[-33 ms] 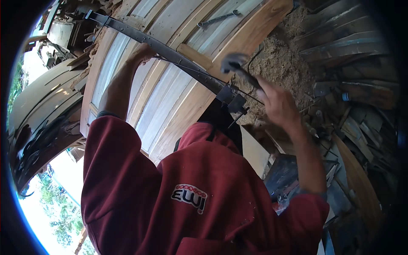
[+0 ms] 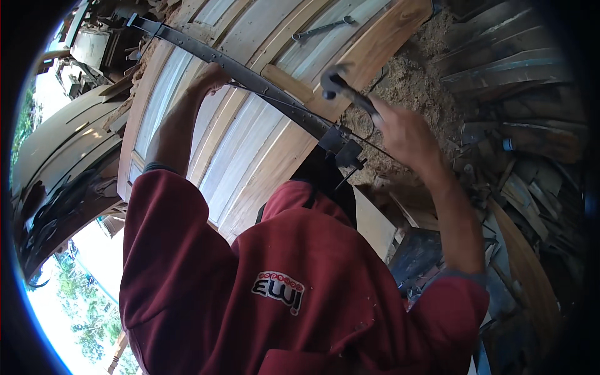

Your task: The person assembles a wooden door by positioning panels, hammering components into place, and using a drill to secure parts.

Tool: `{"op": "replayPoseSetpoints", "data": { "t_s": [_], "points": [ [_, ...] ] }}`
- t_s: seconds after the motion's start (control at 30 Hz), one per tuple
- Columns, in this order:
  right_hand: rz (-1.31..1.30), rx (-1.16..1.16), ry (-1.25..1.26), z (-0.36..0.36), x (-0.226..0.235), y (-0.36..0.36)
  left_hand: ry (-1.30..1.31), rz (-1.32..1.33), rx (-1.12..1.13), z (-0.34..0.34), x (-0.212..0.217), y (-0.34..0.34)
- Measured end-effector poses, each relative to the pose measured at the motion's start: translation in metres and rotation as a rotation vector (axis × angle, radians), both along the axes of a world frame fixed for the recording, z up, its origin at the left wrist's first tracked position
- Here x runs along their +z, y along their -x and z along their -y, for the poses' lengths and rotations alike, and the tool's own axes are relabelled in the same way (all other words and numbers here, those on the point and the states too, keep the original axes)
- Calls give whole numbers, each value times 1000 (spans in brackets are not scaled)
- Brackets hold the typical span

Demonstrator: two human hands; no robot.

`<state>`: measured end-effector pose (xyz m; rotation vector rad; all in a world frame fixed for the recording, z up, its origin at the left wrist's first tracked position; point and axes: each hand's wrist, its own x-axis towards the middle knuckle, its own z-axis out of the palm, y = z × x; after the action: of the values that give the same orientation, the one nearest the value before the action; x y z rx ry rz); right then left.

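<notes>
A large wooden door [image 2: 250,150] with light panels and brown rails lies flat below me. A long dark metal bar clamp [image 2: 250,78] runs across it, its screw end [image 2: 342,150] at the door's near edge. My left hand [image 2: 209,76] rests on the clamp bar, fingers curled over it. My right hand [image 2: 403,128] grips the handle of a claw hammer [image 2: 340,84], raised above the door's right rail. My red sweatshirt [image 2: 262,281] hides the door's near end.
A metal rod [image 2: 319,28] lies on the door's far end. A sawdust heap [image 2: 406,69] sits to the right, and beyond it are stacked planks and scrap wood [image 2: 525,162]. Curved wooden pieces [image 2: 62,144] stand on the left.
</notes>
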<state>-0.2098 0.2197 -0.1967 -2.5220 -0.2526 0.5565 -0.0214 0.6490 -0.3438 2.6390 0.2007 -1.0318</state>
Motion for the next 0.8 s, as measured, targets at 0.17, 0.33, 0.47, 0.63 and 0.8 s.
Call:
{"op": "replayPoseSetpoints", "data": {
  "t_s": [0.17, 0.33, 0.47, 0.63, 0.8],
  "points": [
    [-235, 549, 561, -41, -65, -75, 52, 41, 1, 6, 2, 5],
    [-307, 274, 247, -18, -78, -74, -191, 56, -77, -29, -27, -12],
    [-513, -291, -134, 72, -168, 28, -225, 110, -337, 38, -4, -7],
    [-586, -898, -472, 86, -316, 105, -182, 183, -535, -16, -59, -32],
    [-891, -648, -482, 97, -299, 83, -161, 22, -43, -2, -22, -17]
  ]
}}
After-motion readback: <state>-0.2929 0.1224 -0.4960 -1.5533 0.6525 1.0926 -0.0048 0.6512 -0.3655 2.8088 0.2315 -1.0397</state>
